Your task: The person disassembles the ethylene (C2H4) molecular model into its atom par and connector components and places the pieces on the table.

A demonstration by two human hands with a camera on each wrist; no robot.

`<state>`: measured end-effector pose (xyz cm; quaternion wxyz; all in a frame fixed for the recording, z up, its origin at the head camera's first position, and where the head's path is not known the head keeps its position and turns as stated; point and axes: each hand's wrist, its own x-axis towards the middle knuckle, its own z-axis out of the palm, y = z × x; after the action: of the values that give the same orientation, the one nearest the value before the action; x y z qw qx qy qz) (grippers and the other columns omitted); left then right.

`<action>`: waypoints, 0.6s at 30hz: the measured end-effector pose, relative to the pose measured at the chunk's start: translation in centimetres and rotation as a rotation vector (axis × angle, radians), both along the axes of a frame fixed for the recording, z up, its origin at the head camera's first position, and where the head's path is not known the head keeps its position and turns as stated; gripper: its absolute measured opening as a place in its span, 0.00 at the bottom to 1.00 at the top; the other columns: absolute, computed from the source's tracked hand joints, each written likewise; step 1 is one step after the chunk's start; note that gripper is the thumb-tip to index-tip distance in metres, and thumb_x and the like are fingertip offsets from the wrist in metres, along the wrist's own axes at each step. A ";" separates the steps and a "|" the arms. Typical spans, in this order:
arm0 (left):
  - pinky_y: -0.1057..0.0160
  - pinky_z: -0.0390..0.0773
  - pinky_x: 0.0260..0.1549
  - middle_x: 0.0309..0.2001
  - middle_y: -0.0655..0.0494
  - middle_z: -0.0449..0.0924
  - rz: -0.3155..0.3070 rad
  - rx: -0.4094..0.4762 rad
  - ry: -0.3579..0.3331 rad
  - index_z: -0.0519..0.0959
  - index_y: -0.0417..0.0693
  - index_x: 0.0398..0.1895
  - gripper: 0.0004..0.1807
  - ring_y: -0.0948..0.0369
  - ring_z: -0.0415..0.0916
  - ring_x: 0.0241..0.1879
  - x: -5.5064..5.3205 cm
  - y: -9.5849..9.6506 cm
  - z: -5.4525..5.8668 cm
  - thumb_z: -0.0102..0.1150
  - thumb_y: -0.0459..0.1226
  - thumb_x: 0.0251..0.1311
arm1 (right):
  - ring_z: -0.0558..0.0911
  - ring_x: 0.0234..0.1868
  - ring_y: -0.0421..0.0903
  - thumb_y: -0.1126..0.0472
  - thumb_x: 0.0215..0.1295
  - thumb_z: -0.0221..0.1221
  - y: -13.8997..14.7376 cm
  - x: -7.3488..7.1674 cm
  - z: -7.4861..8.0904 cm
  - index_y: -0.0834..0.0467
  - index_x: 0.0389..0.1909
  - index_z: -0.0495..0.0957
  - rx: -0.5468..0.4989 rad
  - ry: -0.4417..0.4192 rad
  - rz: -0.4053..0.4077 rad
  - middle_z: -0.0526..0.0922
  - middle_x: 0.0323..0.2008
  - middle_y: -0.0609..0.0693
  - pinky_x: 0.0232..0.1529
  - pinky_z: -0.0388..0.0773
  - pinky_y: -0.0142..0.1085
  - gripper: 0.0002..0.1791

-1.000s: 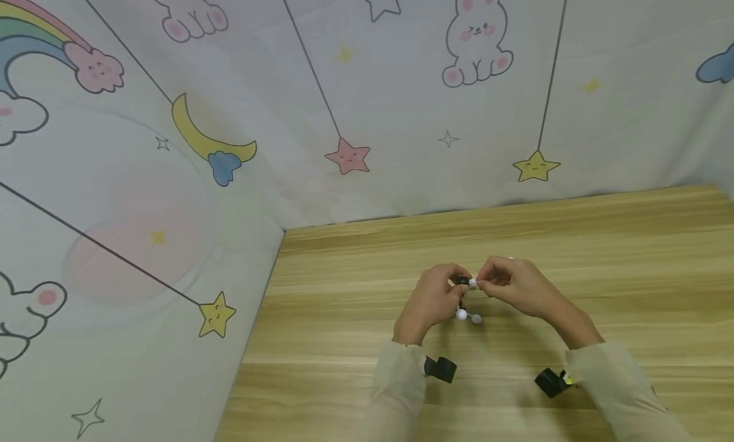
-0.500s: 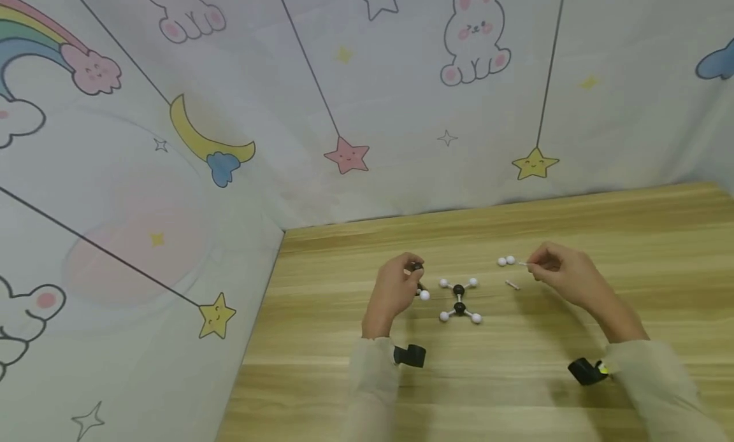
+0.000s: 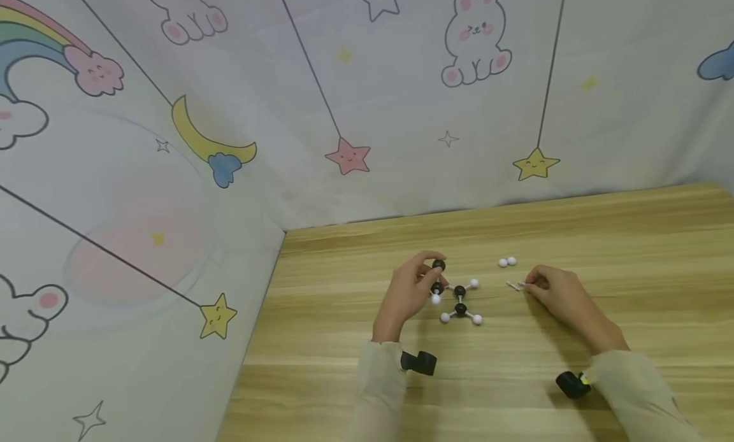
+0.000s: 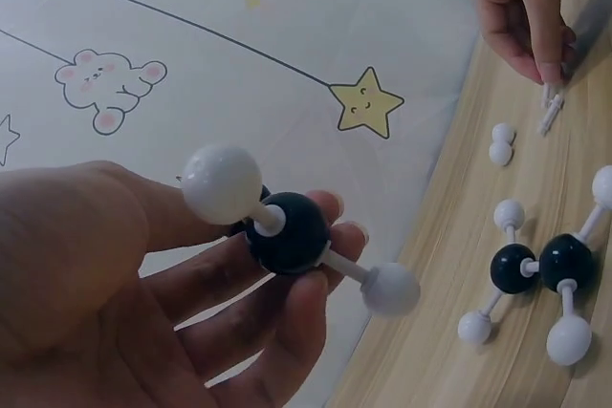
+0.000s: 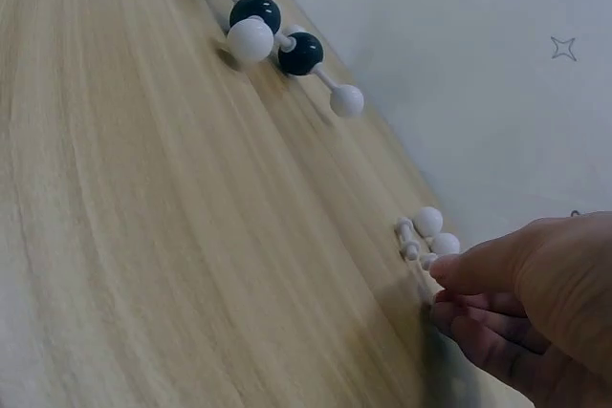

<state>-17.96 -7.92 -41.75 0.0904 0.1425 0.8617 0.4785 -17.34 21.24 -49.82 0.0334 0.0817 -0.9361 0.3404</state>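
My left hand (image 3: 408, 292) holds a ball-and-stick molecular model piece (image 4: 289, 233) above the table, with black balls and white balls on short white sticks. The fingers curl round a black ball, hiding part of the piece in the left wrist view. My right hand (image 3: 559, 299), low over the table, pinches a small white connector stick (image 5: 427, 261) between thumb and fingertips. Right beside it lies a second white connector stick (image 5: 408, 239). Between the hands, a finished-looking model (image 3: 460, 309) of two black balls and several white ones rests on the table.
Two loose white balls (image 3: 503, 262) lie close together behind the sticks. The wood-grain table (image 3: 344, 365) meets a printed cloth backdrop (image 3: 401, 174) at the back and left. A black wrist camera (image 3: 425, 363) juts from the left sleeve, another (image 3: 572, 384) from the right.
The hands, together at the model one second ago, have parted. Over the last half second my left hand has moved right with its piece, and my right hand has come nearer the lying stick.
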 end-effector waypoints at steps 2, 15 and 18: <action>0.67 0.70 0.23 0.36 0.59 0.83 -0.013 0.024 -0.022 0.72 0.63 0.58 0.14 0.65 0.79 0.33 0.0 0.0 0.1 0.49 0.42 0.71 | 0.81 0.31 0.46 0.66 0.61 0.63 -0.1 -0.1 -0.1 0.63 0.33 0.79 -0.007 0.003 0.001 0.84 0.29 0.53 0.34 0.76 0.40 0.03; 0.64 0.80 0.41 0.46 0.56 0.78 -0.074 0.097 -0.161 0.64 0.51 0.63 0.24 0.60 0.79 0.47 0.3 0.7 0.3 0.57 0.36 0.65 | 0.80 0.33 0.45 0.66 0.58 0.64 -0.2 0.0 -0.3 0.65 0.36 0.78 -0.031 0.013 0.030 0.83 0.31 0.53 0.32 0.76 0.33 0.08; 0.64 0.79 0.42 0.47 0.57 0.77 -0.068 0.067 -0.156 0.68 0.53 0.61 0.21 0.60 0.78 0.49 0.4 0.8 0.2 0.56 0.37 0.66 | 0.80 0.33 0.45 0.67 0.58 0.64 -0.1 0.1 -0.2 0.65 0.37 0.78 -0.032 0.005 0.035 0.83 0.31 0.53 0.32 0.76 0.33 0.08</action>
<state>-17.58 -7.13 -41.52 0.1687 0.1371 0.8301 0.5135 -17.28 21.09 -50.01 0.0309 0.0983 -0.9289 0.3558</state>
